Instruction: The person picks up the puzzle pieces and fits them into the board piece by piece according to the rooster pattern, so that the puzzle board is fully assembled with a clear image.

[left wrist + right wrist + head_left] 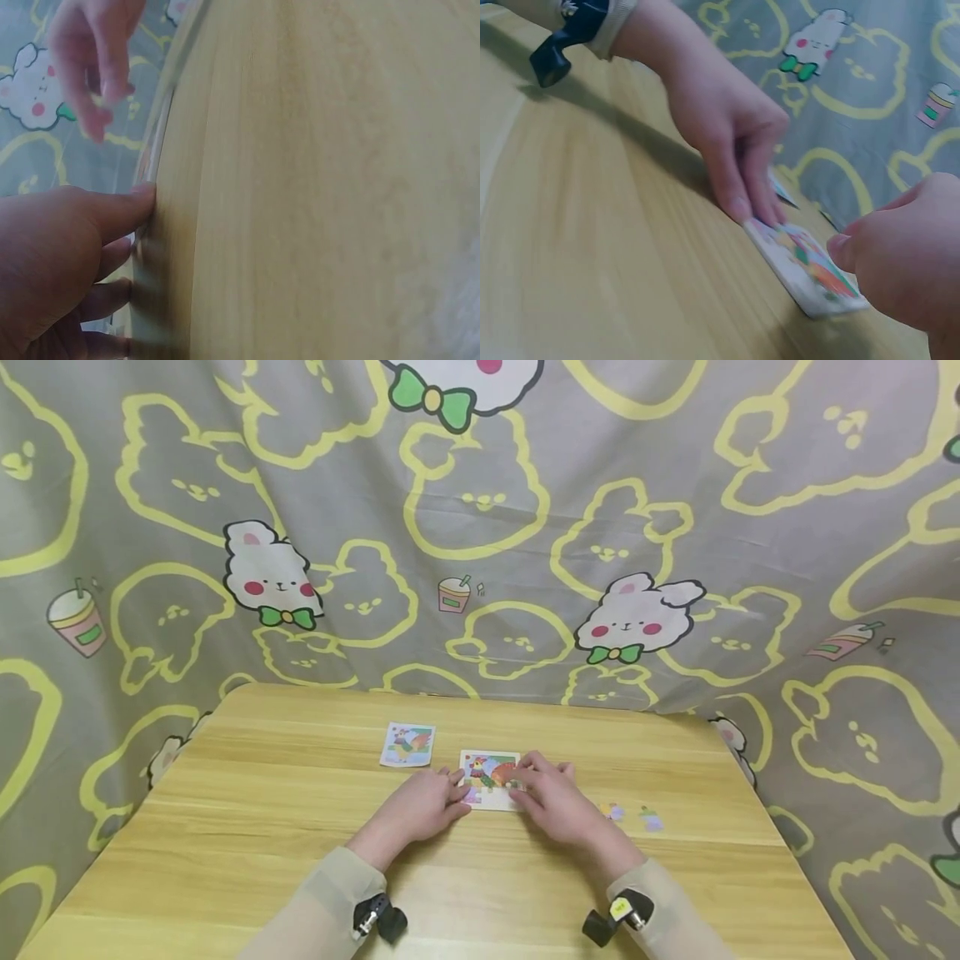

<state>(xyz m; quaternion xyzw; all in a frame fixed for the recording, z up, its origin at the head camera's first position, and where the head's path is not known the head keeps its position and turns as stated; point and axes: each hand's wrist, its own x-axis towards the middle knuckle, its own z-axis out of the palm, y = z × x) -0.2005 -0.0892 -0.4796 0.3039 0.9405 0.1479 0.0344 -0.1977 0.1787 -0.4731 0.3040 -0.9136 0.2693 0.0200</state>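
A small jigsaw puzzle (pixel 495 760) with a rooster picture lies in a white-edged board on the table. Part of its lower strip shows bare white. My left hand (pixel 427 806) holds the board's left end, thumb at the near corner and fingers along the side; the right wrist view shows this left hand (pixel 727 120) too. Over the board's right part is my right hand (pixel 553 797), fingers bent and fingertips close above the picture. In the left wrist view the right hand (pixel 94 60) hangs above the board; I cannot tell whether a piece is between its fingertips.
Loose puzzle pieces lie right of my right hand, one (pixel 651 818) farther out and another (pixel 612 812) partly behind the wrist. A rooster picture card (pixel 408 745) lies at the board's back left. A patterned curtain (pixel 510 527) hangs behind the wooden table (pixel 300 735).
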